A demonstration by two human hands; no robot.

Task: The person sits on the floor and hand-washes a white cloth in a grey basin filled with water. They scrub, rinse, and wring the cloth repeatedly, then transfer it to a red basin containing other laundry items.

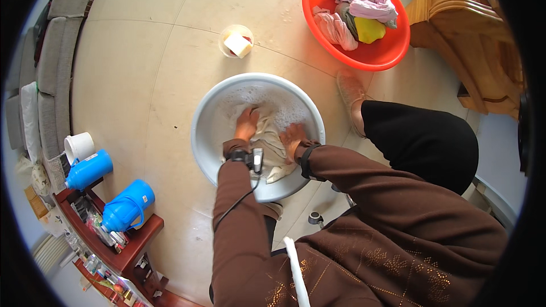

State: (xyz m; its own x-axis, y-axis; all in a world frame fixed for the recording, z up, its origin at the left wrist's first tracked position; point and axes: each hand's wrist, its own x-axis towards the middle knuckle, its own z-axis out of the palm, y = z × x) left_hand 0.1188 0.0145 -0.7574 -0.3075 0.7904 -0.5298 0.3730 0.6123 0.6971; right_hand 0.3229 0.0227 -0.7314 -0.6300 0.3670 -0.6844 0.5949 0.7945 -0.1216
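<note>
A light grey plastic basin (204,153) with sudsy water stands on the floor before me. A pale, wet cloth (269,138) lies bunched in it. My left hand (247,124) is at the cloth's upper left part, fingers bent down; whether they grip it is hidden. At the cloth's right edge, beside the foam, is my right hand (293,140), its fingers partly in the suds. A round clear container (224,44) holding a pale block (238,44), which looks like soap, sits on the floor above the basin.
A red plastic basin (386,57) holding pink, grey and yellow cloths (370,30) stands at the upper right, near carved wooden furniture (473,38). Two blue thermos flasks (130,204) are on a dark red table (147,230) at left. A grey sofa (55,55) lines the left side.
</note>
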